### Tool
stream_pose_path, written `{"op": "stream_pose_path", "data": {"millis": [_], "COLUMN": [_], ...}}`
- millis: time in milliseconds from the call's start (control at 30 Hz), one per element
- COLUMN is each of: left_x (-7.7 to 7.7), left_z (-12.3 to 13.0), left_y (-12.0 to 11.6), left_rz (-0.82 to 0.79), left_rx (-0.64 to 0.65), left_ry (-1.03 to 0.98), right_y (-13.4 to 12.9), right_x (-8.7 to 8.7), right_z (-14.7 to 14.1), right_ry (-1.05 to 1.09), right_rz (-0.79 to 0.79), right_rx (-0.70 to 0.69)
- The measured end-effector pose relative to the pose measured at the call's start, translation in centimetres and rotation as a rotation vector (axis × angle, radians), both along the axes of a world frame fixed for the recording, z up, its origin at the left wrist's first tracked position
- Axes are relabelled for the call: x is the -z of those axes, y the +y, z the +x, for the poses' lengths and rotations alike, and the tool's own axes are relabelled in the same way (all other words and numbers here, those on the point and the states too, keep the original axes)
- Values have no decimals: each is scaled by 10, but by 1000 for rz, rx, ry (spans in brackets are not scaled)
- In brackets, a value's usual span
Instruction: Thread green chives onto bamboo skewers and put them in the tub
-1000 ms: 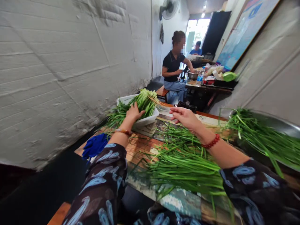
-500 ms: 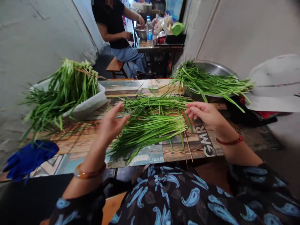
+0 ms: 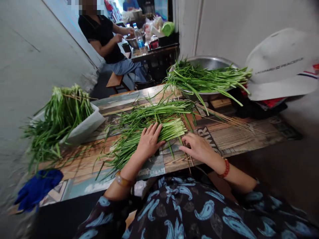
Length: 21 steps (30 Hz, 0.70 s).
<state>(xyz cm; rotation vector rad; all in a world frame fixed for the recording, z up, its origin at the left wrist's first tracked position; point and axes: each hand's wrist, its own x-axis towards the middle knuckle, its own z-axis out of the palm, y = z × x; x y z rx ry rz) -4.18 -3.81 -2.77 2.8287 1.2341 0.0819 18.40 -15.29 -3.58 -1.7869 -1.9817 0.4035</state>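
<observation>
A bunch of green garlic chives (image 3: 172,128) lies across the table, its pale stem ends to the right. My left hand (image 3: 149,141) rests on top of the bunch, palm down with the fingers stretched out. By the stem ends is my right hand (image 3: 199,148), its thumb and bent fingers apart and nothing visible held in it. Thin dry straws (image 3: 188,161) stick out toward the table's front edge below the right fingers. Just behind the bunch lies a looser row of chives (image 3: 159,109).
On the left a white plastic tub (image 3: 82,127) is heaped with chives, with a blue glove (image 3: 38,189) nearer me. A steel basin (image 3: 211,61) of chives stands back right beside a white cap (image 3: 276,66). More straws (image 3: 231,122) lie right. Behind sits another person (image 3: 103,39).
Both hands have come down and inward: the left from the air onto the bunch, the right to the stem ends. The view has turned slightly right.
</observation>
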Motion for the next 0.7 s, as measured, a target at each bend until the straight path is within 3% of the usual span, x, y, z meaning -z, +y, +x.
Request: {"op": "stream_pose_path", "data": {"millis": [100, 200, 333, 400, 533, 700], "left_x": [4, 4, -15, -29, -50, -49], "left_z": [-2, -7, -10, -3, 25, 46], "left_y": [3, 6, 14, 20, 35, 47], "left_rz": [13, -67, -161, -179, -363, -733], "left_rx": [-39, -39, -50, -71, -25, 22], "left_ry": [-39, -174, -543, -692, -836, -865], "right_y": [15, 27, 33, 34, 38, 45], "right_x": [6, 11, 13, 11, 3, -9], "right_z": [-5, -1, 9, 12, 17, 26], "right_ry": [-8, 213, 715, 854, 864, 863], "right_rz": [46, 67, -9, -85, -133, -204], "right_rx": [56, 89, 83, 64, -7, -81]}}
